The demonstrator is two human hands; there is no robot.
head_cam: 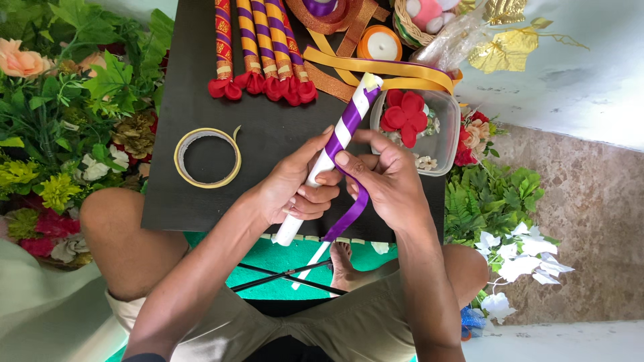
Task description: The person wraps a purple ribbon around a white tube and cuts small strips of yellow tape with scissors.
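Observation:
My left hand [292,188] grips a white stick [339,137] that slants up to the right over a black board [174,188]. Purple ribbon [350,213] spirals round the stick's upper half, and its loose tail hangs down below my hands. My right hand [386,181] pinches that ribbon against the stick, thumb pressed on the wrap. The lower end of the stick pokes out under my left palm, bare white.
A roll of tape [207,157] lies left of my hands. Several finished red, gold and purple sticks [258,43] lie at the top. A clear tub with red fabric flowers [429,127], orange ribbon [376,67] and artificial flowers [60,134] surround the board.

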